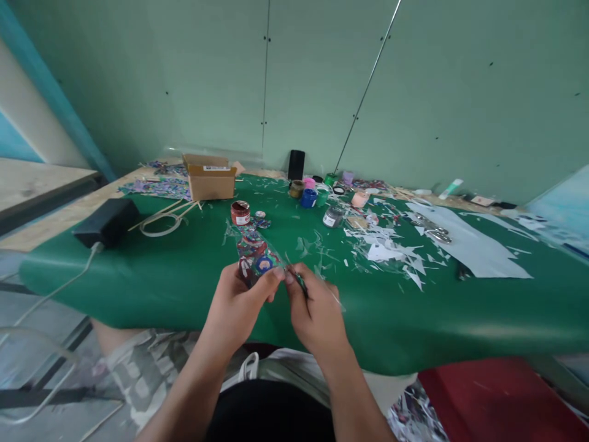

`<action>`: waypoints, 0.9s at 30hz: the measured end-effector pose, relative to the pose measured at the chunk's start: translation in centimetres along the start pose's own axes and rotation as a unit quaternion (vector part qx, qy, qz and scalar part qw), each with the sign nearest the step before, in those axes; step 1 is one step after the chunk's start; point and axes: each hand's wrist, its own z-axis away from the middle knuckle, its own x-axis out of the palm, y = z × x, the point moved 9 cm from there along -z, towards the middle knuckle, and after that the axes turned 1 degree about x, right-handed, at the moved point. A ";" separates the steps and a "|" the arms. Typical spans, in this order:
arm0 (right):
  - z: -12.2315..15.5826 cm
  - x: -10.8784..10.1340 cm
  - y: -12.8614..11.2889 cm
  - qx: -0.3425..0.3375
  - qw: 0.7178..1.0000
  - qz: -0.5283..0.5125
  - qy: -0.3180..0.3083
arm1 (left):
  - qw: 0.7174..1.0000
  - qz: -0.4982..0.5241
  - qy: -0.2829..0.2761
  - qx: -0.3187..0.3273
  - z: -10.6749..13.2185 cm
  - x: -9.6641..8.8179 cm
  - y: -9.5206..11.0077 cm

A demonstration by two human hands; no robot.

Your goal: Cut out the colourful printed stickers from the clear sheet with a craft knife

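Note:
My left hand pinches a strip of clear plastic film with colourful painted shapes, among them a blue round one with a pale centre. My right hand is closed at the strip's right end, its thumb tip close to my left thumb. A small dark green piece shows between its fingers, too covered to name. Clear film pokes out past the right knuckles. Just beyond the strip stand an open jar of dark red paint and some small painted pieces.
Paint jars stand at the back, near a cardboard box and a black upright object. White scraps, scissors and a white sheet lie right. A black power adapter sits left on the green tabletop.

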 end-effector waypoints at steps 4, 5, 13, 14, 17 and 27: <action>0.3 0.1 -0.9 -0.020 1.000 -0.001 0.010 | 1.000 0.006 0.012 0.007 0.7 0.1 0.8; 0.4 0.0 -1.0 -0.022 1.000 -0.002 0.013 | 1.000 0.006 0.014 0.007 0.8 0.1 1.0; 0.7 -0.1 -1.0 -0.020 0.999 -0.002 0.025 | 0.999 0.039 0.008 0.005 0.8 0.4 0.9; 0.7 0.0 -0.9 -0.018 1.000 -0.003 0.024 | 0.999 0.044 0.004 0.004 0.8 0.5 0.8; 0.8 0.0 -0.9 -0.014 1.000 0.005 0.022 | 0.998 0.057 -0.010 0.002 0.9 0.7 0.6; 0.9 0.0 -0.9 -0.021 0.999 0.013 0.027 | 0.997 0.078 -0.015 -0.018 1.1 0.8 0.2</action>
